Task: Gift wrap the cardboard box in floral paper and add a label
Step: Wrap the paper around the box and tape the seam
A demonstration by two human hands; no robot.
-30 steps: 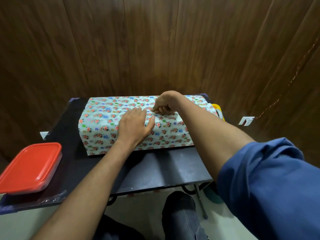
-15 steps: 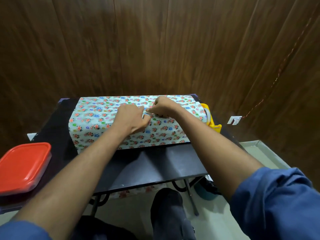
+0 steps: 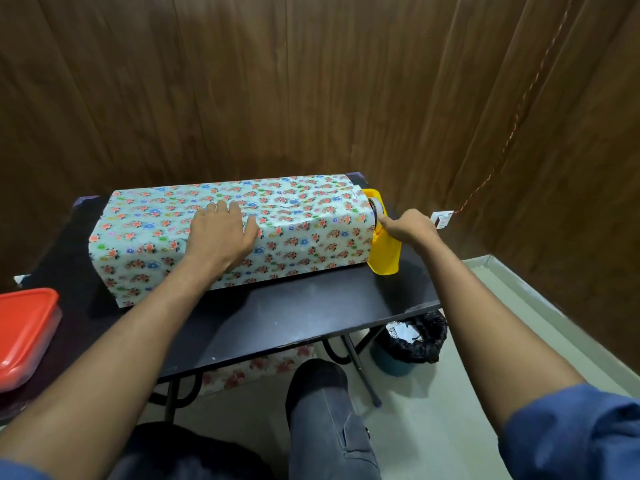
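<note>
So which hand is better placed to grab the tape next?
The right hand: it is already at the yellow tape dispenser by the box's right end, while the left hand lies flat on the paper, pinning it.

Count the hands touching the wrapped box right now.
1. The left hand presses flat on top of the wrapped box. The right hand is off its right end, at the yellow tape dispenser.

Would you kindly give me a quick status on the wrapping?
Left hand flat on wrapped box, holding paper down. Right hand at yellow tape dispenser by box's right end. Nothing in the way.
</note>
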